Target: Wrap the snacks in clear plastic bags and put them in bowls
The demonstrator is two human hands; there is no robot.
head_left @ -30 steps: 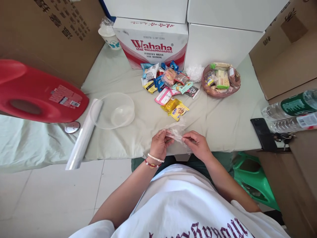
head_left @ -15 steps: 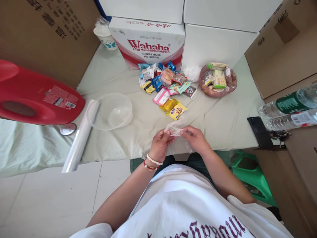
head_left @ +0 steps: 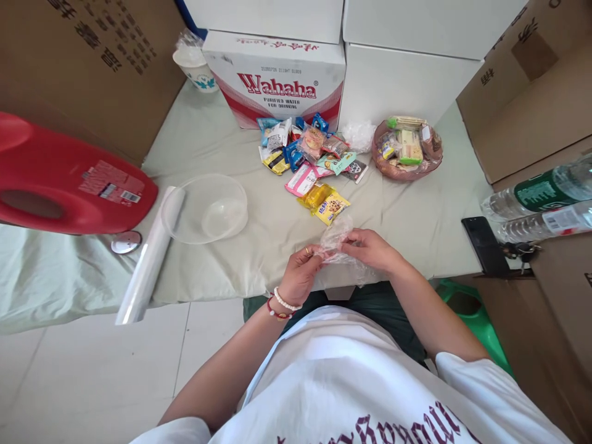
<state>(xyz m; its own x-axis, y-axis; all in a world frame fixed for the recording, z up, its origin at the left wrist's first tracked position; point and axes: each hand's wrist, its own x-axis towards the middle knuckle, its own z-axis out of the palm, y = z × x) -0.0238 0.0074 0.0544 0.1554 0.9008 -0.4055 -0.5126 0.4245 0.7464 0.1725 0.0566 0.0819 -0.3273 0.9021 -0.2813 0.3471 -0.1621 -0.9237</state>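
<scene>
A crumpled piece of clear plastic film (head_left: 340, 237) is stretched loosely between my hands at the table's front edge. My left hand (head_left: 301, 271), with a ring and two bracelets, pinches its left side. On the other side my right hand (head_left: 370, 248) grips it between thumb and fingers. Just beyond the film lies a yellow snack packet (head_left: 331, 206), the nearest of a heap of small wrapped snacks (head_left: 303, 145). To the left stands a clear round plastic bowl (head_left: 222, 216), partly over a roll of plastic film (head_left: 150, 259).
A brownish translucent bowl (head_left: 407, 172) of packaged snacks sits at the back right, beside crumpled film (head_left: 358, 135). A Wahaha carton (head_left: 277, 80) backs the table. At left are a red jug (head_left: 69, 185) and paper cup (head_left: 197, 71); at right, a phone (head_left: 485, 245) and bottles (head_left: 541, 194).
My right hand has shifted slightly right and up. The film between my hands has spread out and looks more bunched toward the right hand. Things on the table have stayed put.
</scene>
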